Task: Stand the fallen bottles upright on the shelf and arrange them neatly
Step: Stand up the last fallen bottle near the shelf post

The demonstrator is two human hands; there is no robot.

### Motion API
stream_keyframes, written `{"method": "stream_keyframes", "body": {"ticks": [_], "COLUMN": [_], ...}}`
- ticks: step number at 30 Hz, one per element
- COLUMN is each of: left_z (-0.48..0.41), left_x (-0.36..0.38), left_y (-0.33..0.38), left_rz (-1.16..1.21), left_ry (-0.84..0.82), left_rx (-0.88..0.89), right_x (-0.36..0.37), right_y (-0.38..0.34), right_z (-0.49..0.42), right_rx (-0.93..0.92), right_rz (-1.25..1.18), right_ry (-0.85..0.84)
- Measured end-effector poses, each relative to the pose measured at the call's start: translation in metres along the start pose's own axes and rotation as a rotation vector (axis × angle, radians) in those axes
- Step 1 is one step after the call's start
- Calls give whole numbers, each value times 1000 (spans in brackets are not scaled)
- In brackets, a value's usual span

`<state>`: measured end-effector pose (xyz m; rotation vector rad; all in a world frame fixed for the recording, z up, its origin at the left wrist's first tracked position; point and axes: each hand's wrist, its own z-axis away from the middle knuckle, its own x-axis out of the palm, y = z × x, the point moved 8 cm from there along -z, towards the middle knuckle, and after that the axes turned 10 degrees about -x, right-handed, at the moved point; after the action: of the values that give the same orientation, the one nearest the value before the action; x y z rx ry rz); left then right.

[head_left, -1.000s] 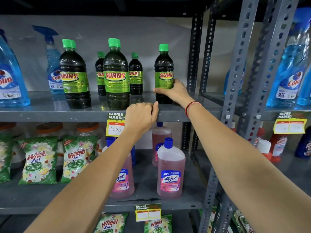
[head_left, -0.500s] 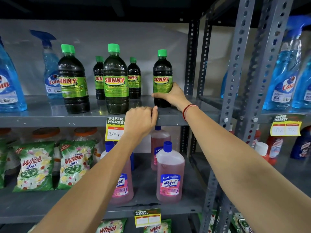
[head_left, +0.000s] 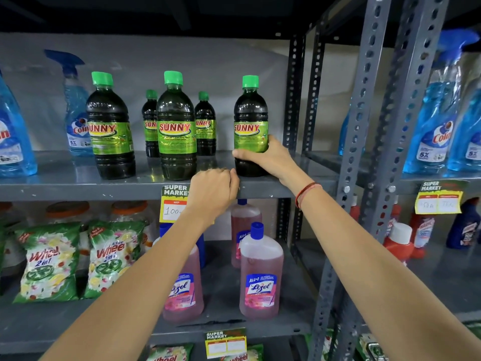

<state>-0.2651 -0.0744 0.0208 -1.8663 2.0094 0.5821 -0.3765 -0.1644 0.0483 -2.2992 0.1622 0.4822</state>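
Several dark Sunny bottles with green caps stand upright on the grey upper shelf (head_left: pixel 65 183). My right hand (head_left: pixel 270 158) grips the lower half of the rightmost Sunny bottle (head_left: pixel 250 118), which stands near the shelf's front edge. A second Sunny bottle (head_left: pixel 177 131) is in front at the middle, a third Sunny bottle (head_left: pixel 110 131) to its left, and two smaller-looking ones (head_left: pixel 151 126) (head_left: pixel 205 126) stand behind. My left hand (head_left: pixel 213 191) is curled over the shelf's front lip, just below and left of the held bottle.
Blue Colin spray bottles (head_left: pixel 15 142) (head_left: pixel 75 118) flank the left; more (head_left: pixel 434 131) fill the right bay behind perforated steel uprights (head_left: pixel 361 126). Below are pink Lizol bottles (head_left: pixel 260 280), Wheel detergent packs (head_left: pixel 49 261) and a yellow price tag (head_left: pixel 173 204).
The rightmost bottle has slid forward toward the shelf's front edge in my right hand. The view has shifted slightly; my left hand stays on the shelf lip.
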Motion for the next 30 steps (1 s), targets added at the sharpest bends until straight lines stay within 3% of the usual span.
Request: {"method": "stream_keyframes", "body": {"ticks": [4, 8, 11, 16, 30], "left_z": [-12, -25, -28, -32, -28], "left_x": [3, 25, 35, 38, 27], "left_y": [-13, -22, -16, -9, -4], "left_rz": [76, 518, 740, 767, 790], "left_ry": [-124, -567, -737, -693, -620], "left_rx": [-126, -319, -332, -340, -376], "right_x": [-8, -14, -14, -25, -28], "right_y": [2, 12, 14, 19, 20], "right_z": [7, 14, 15, 16, 23], "right_rx": [45, 78, 67, 51, 9], "right_rz": [-41, -166, -147, -153, -138], "right_ry": [-137, -272, -292, -256, -354]}}
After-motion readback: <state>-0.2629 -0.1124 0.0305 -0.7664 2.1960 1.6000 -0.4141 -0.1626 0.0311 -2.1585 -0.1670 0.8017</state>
